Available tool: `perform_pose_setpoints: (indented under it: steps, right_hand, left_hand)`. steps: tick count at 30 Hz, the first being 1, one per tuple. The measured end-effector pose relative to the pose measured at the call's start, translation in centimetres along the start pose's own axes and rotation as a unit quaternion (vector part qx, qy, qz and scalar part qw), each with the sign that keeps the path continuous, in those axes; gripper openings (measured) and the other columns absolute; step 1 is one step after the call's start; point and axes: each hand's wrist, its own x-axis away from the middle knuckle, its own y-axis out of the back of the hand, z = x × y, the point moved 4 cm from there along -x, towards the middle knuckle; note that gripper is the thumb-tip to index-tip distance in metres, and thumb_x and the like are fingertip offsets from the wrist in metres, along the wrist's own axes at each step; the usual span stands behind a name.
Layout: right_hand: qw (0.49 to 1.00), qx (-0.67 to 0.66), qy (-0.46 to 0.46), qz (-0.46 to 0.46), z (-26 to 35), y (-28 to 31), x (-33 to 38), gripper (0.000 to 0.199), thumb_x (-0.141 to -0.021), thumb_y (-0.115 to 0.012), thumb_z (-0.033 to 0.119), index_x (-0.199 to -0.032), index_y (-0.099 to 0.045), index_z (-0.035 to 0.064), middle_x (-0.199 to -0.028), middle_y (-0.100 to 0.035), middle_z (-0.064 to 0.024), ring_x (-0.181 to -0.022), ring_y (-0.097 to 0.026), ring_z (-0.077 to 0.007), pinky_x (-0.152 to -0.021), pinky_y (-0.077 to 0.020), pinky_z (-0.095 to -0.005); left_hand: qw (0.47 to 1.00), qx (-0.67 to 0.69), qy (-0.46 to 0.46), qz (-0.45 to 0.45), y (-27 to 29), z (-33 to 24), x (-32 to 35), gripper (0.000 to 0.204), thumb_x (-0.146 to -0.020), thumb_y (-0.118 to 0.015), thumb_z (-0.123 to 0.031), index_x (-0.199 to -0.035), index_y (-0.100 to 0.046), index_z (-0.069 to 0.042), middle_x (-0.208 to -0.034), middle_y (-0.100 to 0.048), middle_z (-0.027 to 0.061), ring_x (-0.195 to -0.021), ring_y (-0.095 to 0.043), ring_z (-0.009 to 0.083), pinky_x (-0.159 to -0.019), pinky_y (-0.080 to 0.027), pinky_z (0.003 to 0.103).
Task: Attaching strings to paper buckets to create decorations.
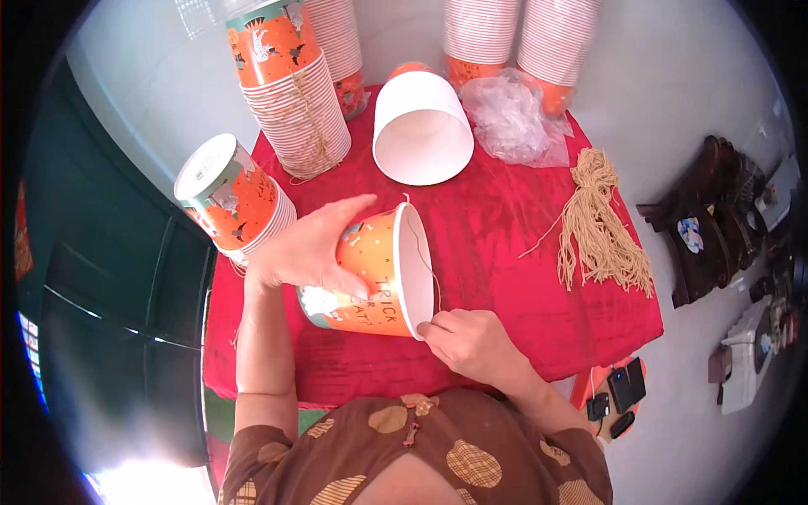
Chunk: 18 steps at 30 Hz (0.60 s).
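An orange paper bucket [370, 261] with a white inside lies tilted over the table, its opening turned to the right. My left hand [301, 248] is wrapped around its side, thumb along the near wall. At the near edge of the rim, my right hand [471, 341] is closed in a pinch. A thin tan string [421, 240] pokes up at the far rim and runs across the opening toward those right fingertips. The fingers hide where the string ends.
Red cloth [505, 286] covers the table. Nested buckets [295, 109] stand at far left, a shorter stack [231, 198] nearer. White-lined buckets [425, 143] lie at the back beside clear plastic [518, 118]. A tan string bundle [602, 227] rests on the right.
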Motion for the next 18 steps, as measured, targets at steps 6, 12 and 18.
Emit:
perform_pose_setpoints:
  steps: [6,12,18]
  right_hand:
    - [0.992,-0.066,-0.102,0.044,-2.2,1.4,0.9,0.015,-0.081,-0.063,0.009,-0.096,-0.066,0.0052,-0.082,-0.061,-0.0094,-0.070,-0.065,-0.0272,-0.059,-0.0531,-0.0390]
    - [0.896,-0.262,-0.271,-0.233,-4.5,4.2,1.2,0.026,-0.089,-0.050,-0.008,-0.112,-0.062,-0.0035,-0.095,-0.066,-0.0103,-0.070,-0.061,-0.0140,-0.060,-0.0492,-0.0274]
    - [0.755,-0.527,-0.303,-0.246,-3.9,3.8,0.4,0.029,-0.103,-0.043,0.013,-0.121,-0.055,-0.0046,-0.075,-0.061,-0.0057,-0.057,-0.053,-0.0067,-0.048,-0.0408,-0.0190]
  left_hand:
    - [1.000,0.002,-0.010,0.026,-1.2,-3.1,-0.5,0.111,-0.050,-0.092,-0.045,-0.137,-0.042,0.001,-0.127,-0.054,0.0197,-0.123,-0.051,0.0359,-0.105,-0.041,0.040]
    - [0.974,-0.168,-0.141,-0.055,-2.6,-6.7,-0.3,0.115,-0.049,-0.092,-0.044,-0.141,-0.035,-0.005,-0.138,-0.044,0.0195,-0.134,-0.040,0.0375,-0.114,-0.021,0.062]
    - [0.966,-0.189,-0.171,-0.053,-4.5,-8.1,-0.7,0.118,-0.048,-0.092,-0.036,-0.144,-0.032,-0.007,-0.142,-0.042,0.0194,-0.137,-0.036,0.0394,-0.115,-0.017,0.062]
